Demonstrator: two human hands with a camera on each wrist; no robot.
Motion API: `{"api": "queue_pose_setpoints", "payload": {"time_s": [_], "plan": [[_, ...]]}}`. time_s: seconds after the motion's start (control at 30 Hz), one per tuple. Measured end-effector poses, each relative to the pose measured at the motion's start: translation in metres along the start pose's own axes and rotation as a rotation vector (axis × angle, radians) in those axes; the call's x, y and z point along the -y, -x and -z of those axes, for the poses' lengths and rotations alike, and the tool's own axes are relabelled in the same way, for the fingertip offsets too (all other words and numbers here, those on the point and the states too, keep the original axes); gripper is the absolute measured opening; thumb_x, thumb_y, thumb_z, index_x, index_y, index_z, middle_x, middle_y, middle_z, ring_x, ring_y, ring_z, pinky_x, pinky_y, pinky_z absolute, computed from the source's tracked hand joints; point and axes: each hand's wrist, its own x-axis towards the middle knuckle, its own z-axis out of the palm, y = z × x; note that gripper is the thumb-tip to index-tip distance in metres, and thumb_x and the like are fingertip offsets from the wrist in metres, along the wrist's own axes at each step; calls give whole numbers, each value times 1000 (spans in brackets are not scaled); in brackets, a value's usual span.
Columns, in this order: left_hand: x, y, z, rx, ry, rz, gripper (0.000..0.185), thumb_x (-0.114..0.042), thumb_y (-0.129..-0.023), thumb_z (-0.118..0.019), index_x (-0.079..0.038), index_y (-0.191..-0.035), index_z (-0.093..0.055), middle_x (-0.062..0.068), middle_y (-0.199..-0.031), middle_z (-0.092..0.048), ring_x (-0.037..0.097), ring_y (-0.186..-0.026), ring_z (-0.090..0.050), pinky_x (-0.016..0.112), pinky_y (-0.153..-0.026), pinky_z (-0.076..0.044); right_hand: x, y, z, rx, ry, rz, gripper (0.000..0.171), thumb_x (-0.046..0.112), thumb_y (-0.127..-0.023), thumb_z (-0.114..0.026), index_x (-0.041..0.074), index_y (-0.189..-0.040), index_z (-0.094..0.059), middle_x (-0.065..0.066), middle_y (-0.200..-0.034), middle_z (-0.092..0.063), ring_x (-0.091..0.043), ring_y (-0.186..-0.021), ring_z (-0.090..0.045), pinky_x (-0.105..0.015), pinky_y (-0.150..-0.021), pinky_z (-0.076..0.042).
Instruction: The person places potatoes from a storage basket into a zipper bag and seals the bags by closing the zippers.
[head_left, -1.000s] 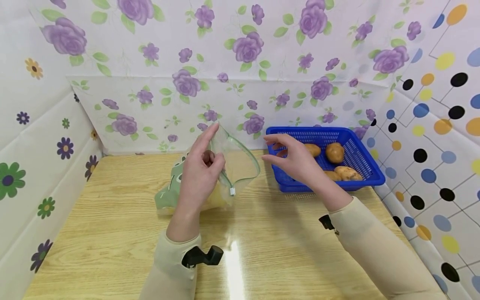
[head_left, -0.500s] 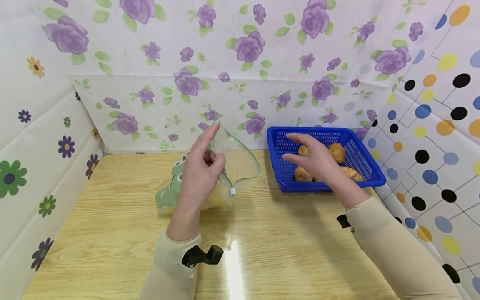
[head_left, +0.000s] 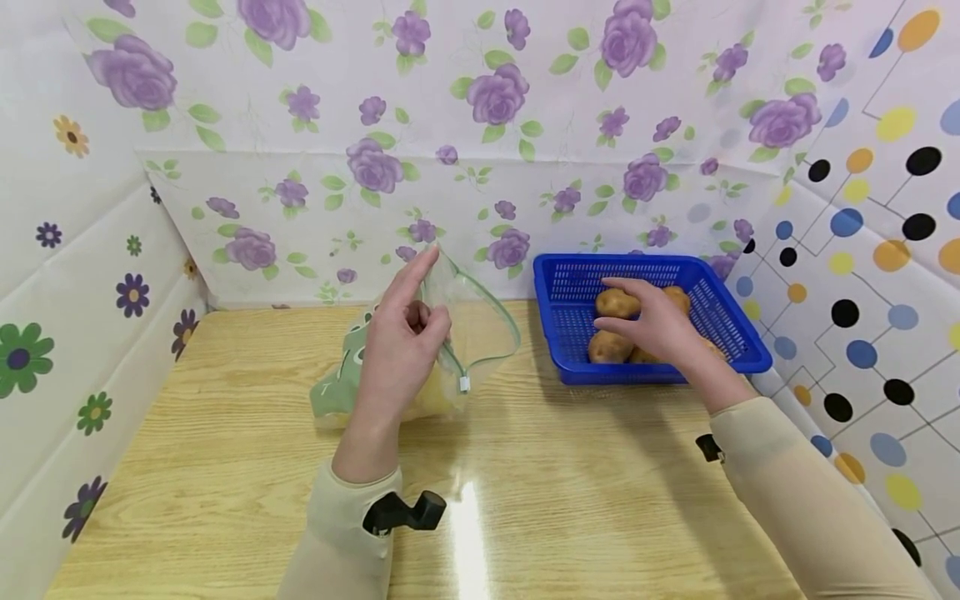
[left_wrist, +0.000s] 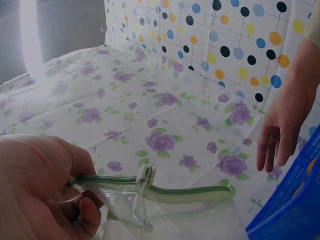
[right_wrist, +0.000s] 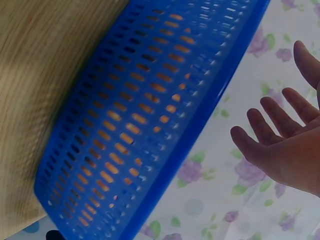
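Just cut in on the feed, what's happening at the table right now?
A person is working with potatoes and a zip bag. The left hand pinches the rim of a clear zip bag and holds its mouth open above the wooden table; something pale already lies inside. The right hand is over the blue basket, fingers spread above a potato, not yet closed on it. More potatoes lie beside it.
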Motion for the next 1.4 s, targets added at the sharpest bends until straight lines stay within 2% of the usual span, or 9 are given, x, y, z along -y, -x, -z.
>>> {"api": "queue_pose_setpoints", "payload": {"time_s": [0.27, 0.43, 0.77, 1.07, 1.4], "plan": [[-1, 1, 0, 3, -2, 2, 71, 7, -101, -57, -20, -167, -53, -7, -168, -47, 18, -63, -44, 24, -54, -37, -21, -3, 0, 23, 20, -15, 81, 37, -104, -79, 12, -171, -42, -23, -174, -36, -49, -160, -29, -73, -122, -31], [-1, 1, -1, 9, -4, 3, 72, 7, -101, -57, -21, -167, -53, -8, -167, -48, 20, -63, -45, 24, -54, -37, -38, -3, 0, 36, 42, 13, 80, 36, -104, -80, 6, -169, -44, -26, -171, -40, -51, -158, -32, -72, -122, -31], [0, 1, -2, 11, -8, 2, 72, 6, -101, -56, -22, -167, -53, -8, -167, -48, 20, -63, -44, 25, -54, -38, -62, -7, 0, 86, 14, 11, 83, 33, -103, -82, 5, -170, -42, -28, -171, -40, -54, -155, -35, -73, -121, -32], [1, 1, -2, 15, -1, -1, 70, 6, -102, -56, -22, -166, -53, -8, -168, -47, 19, -62, -43, 25, -54, -37, -74, -9, -9, 145, -40, -18, 87, 37, -101, -83, 5, -170, -42, -25, -173, -37, -53, -158, -31, -72, -122, -33], [0, 0, -2, 18, -4, 3, 71, 6, -102, -56, -23, -166, -53, -9, -168, -47, 19, -62, -44, 25, -54, -37, -79, -11, -12, 188, -34, -48, 86, 39, -101, -83, 6, -169, -44, -27, -172, -37, -55, -157, -30, -72, -120, -35]]}}
